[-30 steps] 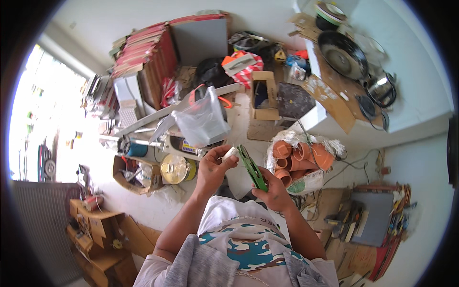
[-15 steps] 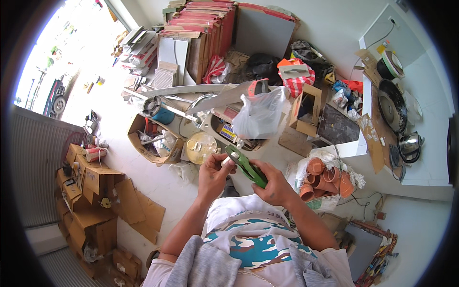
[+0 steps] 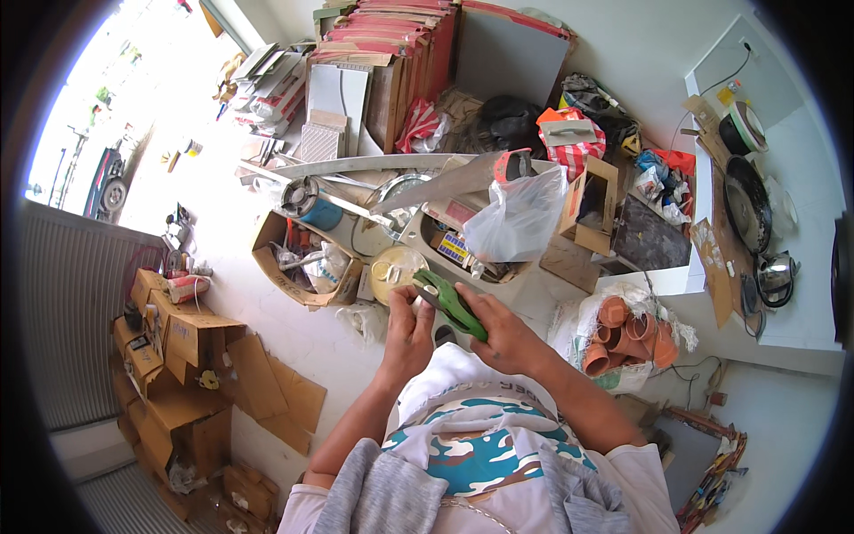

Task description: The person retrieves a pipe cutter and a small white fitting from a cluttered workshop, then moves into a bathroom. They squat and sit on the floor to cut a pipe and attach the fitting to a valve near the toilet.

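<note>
My right hand (image 3: pixel 509 338) is wrapped round the handles of green pipe cutters (image 3: pixel 455 307), held in front of my chest. Their head points up and left and meets the fingertips of my left hand (image 3: pixel 409 336). Those left fingers pinch a small white plastic piece (image 3: pixel 417 304) right at the cutter's jaws. Most of the piece is hidden by fingers and tool, so its full shape cannot be made out. Just beyond my left hand, on the floor, is a round yellowish tub (image 3: pixel 395 267).
Ahead lie a handsaw (image 3: pixel 445 189), a clear plastic bag (image 3: pixel 516 218) and an open carton of tools (image 3: pixel 276 280). A sack of orange pipe fittings (image 3: pixel 627 329) stands to the right. Cardboard boxes (image 3: pixel 178 356) are piled at left, with stacked panels (image 3: pixel 391 53) against the far wall.
The whole scene has shifted slightly rightward in view. The cutter's head is now closer against my left fingertips, and the white piece shows less than before.
</note>
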Demonstrator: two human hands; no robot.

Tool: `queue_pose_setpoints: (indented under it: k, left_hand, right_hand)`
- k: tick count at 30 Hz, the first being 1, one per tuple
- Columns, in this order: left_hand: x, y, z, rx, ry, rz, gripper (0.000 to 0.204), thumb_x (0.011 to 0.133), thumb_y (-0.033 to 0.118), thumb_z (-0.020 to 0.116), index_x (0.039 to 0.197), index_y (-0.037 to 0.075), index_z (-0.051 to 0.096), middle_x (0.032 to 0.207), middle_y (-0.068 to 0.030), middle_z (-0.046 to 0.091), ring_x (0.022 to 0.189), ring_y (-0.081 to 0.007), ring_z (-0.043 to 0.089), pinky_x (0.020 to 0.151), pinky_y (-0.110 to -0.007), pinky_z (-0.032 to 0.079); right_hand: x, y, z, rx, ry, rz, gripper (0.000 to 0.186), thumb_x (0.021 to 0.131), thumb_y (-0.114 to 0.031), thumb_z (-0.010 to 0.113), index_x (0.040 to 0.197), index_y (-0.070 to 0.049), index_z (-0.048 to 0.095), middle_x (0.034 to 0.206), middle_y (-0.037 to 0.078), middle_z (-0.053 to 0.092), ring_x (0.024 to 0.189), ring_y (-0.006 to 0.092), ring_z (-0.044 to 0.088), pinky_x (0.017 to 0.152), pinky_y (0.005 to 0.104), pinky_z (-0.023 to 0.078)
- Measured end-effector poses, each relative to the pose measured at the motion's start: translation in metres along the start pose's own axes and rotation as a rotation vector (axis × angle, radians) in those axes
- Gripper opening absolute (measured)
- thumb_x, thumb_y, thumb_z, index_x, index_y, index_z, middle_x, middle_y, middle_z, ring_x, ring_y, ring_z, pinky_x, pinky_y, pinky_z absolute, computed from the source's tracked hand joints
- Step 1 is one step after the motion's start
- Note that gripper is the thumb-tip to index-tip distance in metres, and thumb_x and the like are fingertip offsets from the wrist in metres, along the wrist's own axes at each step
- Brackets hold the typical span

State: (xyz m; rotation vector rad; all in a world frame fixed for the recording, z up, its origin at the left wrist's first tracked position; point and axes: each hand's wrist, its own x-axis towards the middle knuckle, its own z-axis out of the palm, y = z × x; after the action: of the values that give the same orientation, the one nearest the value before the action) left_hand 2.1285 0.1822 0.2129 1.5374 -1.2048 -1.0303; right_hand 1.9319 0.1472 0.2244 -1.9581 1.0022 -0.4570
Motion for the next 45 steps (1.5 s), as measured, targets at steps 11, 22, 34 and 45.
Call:
queue_pose_setpoints:
  k: [11,22,34,45]
  left_hand:
    - [0.023,0.011,0.044,0.081,-0.124,0.107,0.023,0.104,0.014,0.051,0.116,-0.003,0.041,0.108,-0.0186,0.057,0.098,-0.0255,0.057,0.087,-0.037,0.046]
    - [0.035,0.029,0.097,0.144,-0.269,0.154,0.022,0.103,0.011,0.051,0.116,-0.003,0.040,0.110,-0.0208,0.057,0.101,-0.0303,0.058,0.089,-0.039,0.046]
    - [0.038,0.047,0.126,0.148,-0.373,0.194,0.017,0.102,0.009,0.050,0.114,-0.001,0.043,0.107,-0.0124,0.056,0.098,-0.0186,0.054,0.088,-0.034,0.045]
    - [0.037,0.051,0.149,0.207,-0.420,0.237,0.019,0.100,0.008,0.053,0.111,-0.003,0.042,0.101,-0.0196,0.059,0.093,-0.0288,0.060,0.081,-0.040,0.047]
  right_hand:
    - [-0.025,0.022,-0.041,-0.174,0.006,0.063,0.092,0.080,-0.010,0.066,0.159,-0.012,0.019,0.112,0.021,0.053,0.102,0.0392,0.059,0.091,0.0460,0.050]
    - [-0.061,0.049,-0.065,-0.047,0.081,0.250,0.085,0.085,-0.011,0.063,0.158,-0.015,0.021,0.112,0.021,0.055,0.099,0.0394,0.060,0.088,0.0448,0.051]
    - [-0.088,0.060,-0.079,-0.090,0.229,0.205,0.086,0.082,-0.013,0.064,0.158,-0.016,0.022,0.101,0.019,0.058,0.090,0.0410,0.060,0.082,0.0482,0.050]
    - [-0.114,0.068,-0.088,-0.105,0.236,0.283,0.088,0.081,-0.013,0.066,0.157,-0.019,0.022,0.103,0.021,0.060,0.096,0.0404,0.061,0.083,0.0494,0.050]
